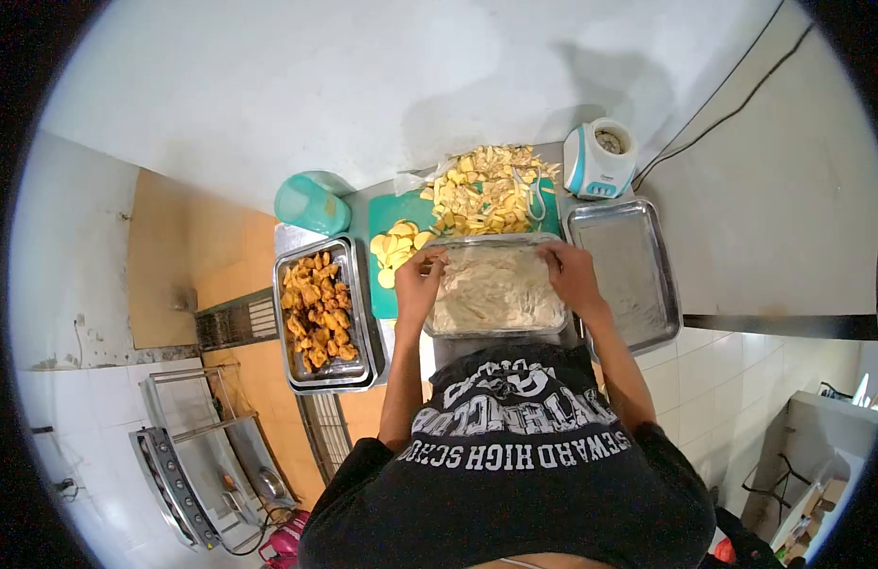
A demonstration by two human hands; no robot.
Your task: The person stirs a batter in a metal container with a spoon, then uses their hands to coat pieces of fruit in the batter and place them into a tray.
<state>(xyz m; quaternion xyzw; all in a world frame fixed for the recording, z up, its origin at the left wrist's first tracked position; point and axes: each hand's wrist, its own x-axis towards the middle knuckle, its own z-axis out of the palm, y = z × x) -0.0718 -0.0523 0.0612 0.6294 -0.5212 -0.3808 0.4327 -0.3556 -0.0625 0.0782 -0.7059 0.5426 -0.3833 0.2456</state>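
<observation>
A rectangular metal tray (497,333) holds a pale, flour-like layer with an uneven surface, close in front of my body. My left hand (421,283) is closed at its far left corner, fingertips bent over the rim. At the far right corner, my right hand (572,277) grips the rim with curled fingers. Just beyond the tray, a heap of peeled yellow potato pieces and peelings (491,194) lies on a green cutting board (384,302). Round potato slices (397,248) lie on the board near my left hand.
To the left stand a tray of browned fried pieces (318,313) and a turquoise container (311,203). On the right are a bare metal tray (629,270) and a white-and-blue appliance (600,159) with a black cord. A metal stove (188,484) stands at lower left.
</observation>
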